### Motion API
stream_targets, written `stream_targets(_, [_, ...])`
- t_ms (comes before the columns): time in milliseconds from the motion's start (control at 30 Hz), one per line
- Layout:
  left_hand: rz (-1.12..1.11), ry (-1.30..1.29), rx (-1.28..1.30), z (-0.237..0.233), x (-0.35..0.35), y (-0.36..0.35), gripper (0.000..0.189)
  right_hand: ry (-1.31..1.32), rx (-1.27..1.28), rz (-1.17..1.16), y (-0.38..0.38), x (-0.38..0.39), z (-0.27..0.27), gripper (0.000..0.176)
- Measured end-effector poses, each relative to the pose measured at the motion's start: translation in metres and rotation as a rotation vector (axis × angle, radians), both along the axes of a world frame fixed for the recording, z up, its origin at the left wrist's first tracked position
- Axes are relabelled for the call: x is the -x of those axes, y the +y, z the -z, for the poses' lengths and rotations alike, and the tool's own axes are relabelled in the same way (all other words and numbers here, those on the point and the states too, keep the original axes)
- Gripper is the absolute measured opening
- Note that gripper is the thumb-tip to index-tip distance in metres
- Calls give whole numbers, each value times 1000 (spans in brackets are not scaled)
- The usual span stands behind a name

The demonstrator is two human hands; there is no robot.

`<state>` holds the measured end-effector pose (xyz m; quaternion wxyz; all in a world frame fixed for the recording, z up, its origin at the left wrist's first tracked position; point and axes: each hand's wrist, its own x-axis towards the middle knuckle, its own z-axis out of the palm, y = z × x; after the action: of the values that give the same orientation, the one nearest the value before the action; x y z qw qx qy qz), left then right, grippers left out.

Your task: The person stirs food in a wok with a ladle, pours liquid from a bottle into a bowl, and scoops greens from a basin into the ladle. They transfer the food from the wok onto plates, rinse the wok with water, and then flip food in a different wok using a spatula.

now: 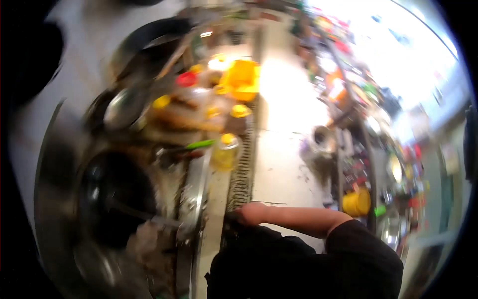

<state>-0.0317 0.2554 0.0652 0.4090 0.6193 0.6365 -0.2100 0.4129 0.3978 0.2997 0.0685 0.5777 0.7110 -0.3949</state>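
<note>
Motion blur softens the whole view. My right hand (253, 213) is low in the centre, at the end of a bare forearm from a black sleeve. Its fingers are smeared, and a dark shape that I cannot make out lies beside them. Nearest to it is a slotted drain grate (242, 167) along the counter edge. My left hand is not visible. A large dark wok (117, 199) is at the left, with a thin pale handle-like shape across it. Right of the wok is a blurred pale shape (144, 240).
A yellow-capped oil bottle (225, 154), a green-handled utensil (199, 144), and a yellow container (242, 77) stand above my hand. A second wok (159, 50) is at the upper left. At the right, a shelf holds a yellow tub (356, 203) and a pot (323, 139).
</note>
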Motion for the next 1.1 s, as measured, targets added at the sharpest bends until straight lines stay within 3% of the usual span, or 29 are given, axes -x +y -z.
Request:
stream_targets(200, [478, -52, -123, 7, -106, 189, 22, -54, -3, 756, -104, -78, -13, 39])
stream_targets(333, [663, -78, -174, 4, -204, 245, 22, -39, 130, 858, -193, -96, 3, 42])
stream_targets(400, [754, -115, -171, 1, -261, 250, 22, -63, 253, 859, -235, -111, 10, 42])
stream_targets(533, [906, -169, -126, -6, -360, 224, 22, 47, 267, 1269, -309, -148, 52, 42])
stream_targets(700, [1083, -175, -44, -8, -455, 172, 22, -21, 240, 1438, -401, -214, 110, 42])
stream_targets(767, [1125, -148, -12, -13, -482, 157, 22, 399, 344, 1971, -442, -251, 104, 41])
stream_targets(833, [1167, -120, 10, -17, -510, 150, 22, 692, -78, 2393, -502, -273, 151, 49])
stream_targets(900, [1183, -102, 23, -21, -541, 152, 22, 602, -469, 2854, -535, -314, 110, 62])
stream_targets(1033, [1178, -75, 20, -34, -592, 175, 22, 728, -1375, 3233, -590, -346, 57, 85])
stream_targets(1100, [1171, -83, 2, -39, -625, 193, 22, 828, -1613, 3387, -611, -358, 57, 84])
